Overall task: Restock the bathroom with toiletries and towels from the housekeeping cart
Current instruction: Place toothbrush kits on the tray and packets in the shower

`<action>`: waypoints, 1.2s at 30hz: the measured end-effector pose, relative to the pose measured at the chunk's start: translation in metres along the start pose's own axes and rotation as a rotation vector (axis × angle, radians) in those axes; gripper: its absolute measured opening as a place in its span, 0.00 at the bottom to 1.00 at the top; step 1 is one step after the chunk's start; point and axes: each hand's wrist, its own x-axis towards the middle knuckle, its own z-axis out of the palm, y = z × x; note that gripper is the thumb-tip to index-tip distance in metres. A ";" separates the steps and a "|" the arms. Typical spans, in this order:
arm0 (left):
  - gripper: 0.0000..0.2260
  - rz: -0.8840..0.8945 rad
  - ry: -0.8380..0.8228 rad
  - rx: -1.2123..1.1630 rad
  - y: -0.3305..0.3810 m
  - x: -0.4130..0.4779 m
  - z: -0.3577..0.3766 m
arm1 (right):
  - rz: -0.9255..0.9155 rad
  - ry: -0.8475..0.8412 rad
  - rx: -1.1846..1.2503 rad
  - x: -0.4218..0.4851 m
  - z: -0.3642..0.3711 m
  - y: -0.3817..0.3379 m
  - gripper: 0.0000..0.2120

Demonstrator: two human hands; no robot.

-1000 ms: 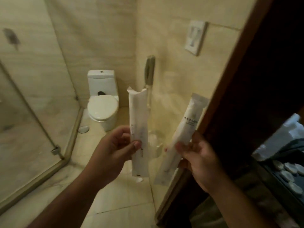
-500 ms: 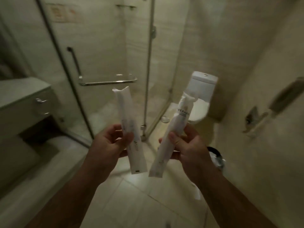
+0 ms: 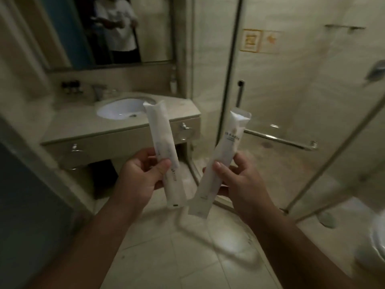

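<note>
Left grip [image 3: 141, 176] pinches the left sachet [image 3: 160, 130], tilted toward 11 o'clock; right grip [image 3: 241, 182] pinches the right sachet [image 3: 229, 142], tilted toward 1 o'clock. Sink [image 3: 118, 110] at 11 o'clock.

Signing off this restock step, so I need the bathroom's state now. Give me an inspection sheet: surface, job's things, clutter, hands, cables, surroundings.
Surface: beige vanity counter with a white sink set in it.
Job's things: left packet and right packet, both long and white, held in the air, not yet set down.
Clutter: small dark bottles at the counter's back; blurred.
Hands: left hand pinches the left packet; right hand pinches the right packet.
Cables: nothing seen.
Surroundings: mirror above the counter, glass shower door with a metal bar to the right.
</note>
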 end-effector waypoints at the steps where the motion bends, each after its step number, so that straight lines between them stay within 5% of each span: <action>1: 0.07 0.006 0.043 0.008 0.003 0.007 -0.006 | 0.009 -0.059 0.001 0.017 0.008 0.000 0.13; 6: 0.14 -0.010 0.281 0.007 0.007 0.020 -0.051 | 0.043 -0.292 0.035 0.081 0.062 0.012 0.14; 10: 0.09 0.004 0.445 -0.042 0.011 0.024 -0.090 | 0.079 -0.405 0.005 0.111 0.115 0.021 0.19; 17: 0.14 0.051 0.541 -0.032 0.022 0.060 -0.168 | 0.058 -0.582 -0.072 0.155 0.212 0.023 0.22; 26: 0.19 0.047 0.499 -0.027 0.036 0.169 -0.254 | 0.024 -0.506 -0.046 0.243 0.299 0.006 0.12; 33: 0.10 0.076 0.580 -0.134 0.041 0.227 -0.301 | 0.134 -0.440 0.144 0.304 0.322 -0.001 0.18; 36: 0.14 0.066 0.603 -0.141 0.040 0.252 -0.313 | 0.134 -0.462 0.117 0.331 0.340 0.006 0.19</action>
